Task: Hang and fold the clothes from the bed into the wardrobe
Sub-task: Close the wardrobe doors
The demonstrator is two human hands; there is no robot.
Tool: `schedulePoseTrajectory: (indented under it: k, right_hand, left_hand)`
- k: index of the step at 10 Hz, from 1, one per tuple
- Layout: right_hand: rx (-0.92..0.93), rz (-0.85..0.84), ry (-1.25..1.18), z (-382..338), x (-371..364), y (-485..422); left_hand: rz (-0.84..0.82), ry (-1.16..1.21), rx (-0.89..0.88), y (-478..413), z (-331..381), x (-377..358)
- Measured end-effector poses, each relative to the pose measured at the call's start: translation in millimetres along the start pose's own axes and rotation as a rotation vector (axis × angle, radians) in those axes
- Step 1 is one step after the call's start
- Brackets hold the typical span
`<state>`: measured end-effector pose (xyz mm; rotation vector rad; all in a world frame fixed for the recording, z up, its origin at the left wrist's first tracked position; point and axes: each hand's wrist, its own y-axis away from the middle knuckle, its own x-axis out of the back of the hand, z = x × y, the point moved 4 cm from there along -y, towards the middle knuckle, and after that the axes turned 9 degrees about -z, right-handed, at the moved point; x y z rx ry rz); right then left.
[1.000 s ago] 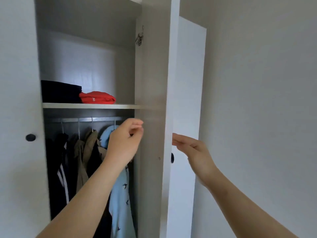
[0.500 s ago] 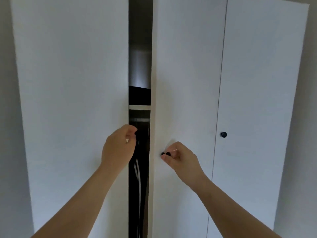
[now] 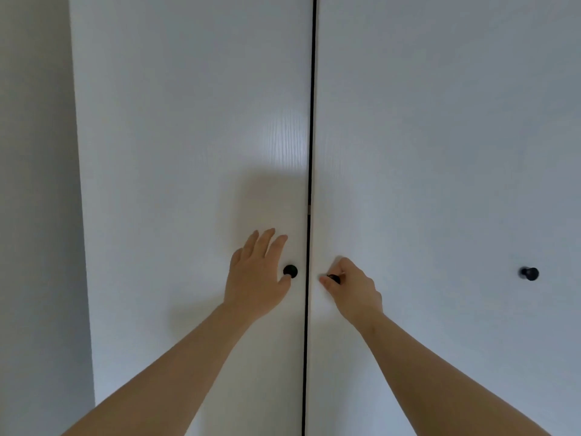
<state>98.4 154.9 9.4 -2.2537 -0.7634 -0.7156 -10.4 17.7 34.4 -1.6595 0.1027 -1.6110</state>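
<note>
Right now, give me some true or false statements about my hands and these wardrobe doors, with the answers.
1. The left hand lies flat on the left door. True.
2. The right hand pinches a black knob on the right door. True.
3. The left hand grips a knob. False: its fingers are straight, and the left door's knob shows bare beside the thumb.
4. The doors stand wide open. False: only a thin dark gap parts them.

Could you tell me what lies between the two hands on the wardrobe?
Head view: between left hand and right hand lie a black knob and the doors' dark seam.
</note>
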Motion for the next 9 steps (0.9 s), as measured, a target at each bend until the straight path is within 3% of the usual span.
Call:
schedulePoseTrajectory:
  k: [3,5,9]
  right_hand:
    - [-0.055,0.054,0.029,4,-19,-36]
    - [-0.065,0.077,0.033,5,-22,-42]
    - [-0.149,-0.026,0.012,3,-31,-32]
  left_hand:
    - [0.029,-0.259,-0.045,-37,-24,-46]
    - [0.094,-0.268,-0.074,-39,-22,-51]
    - [-0.047,-0.235,-0.02,-32,-19,-41]
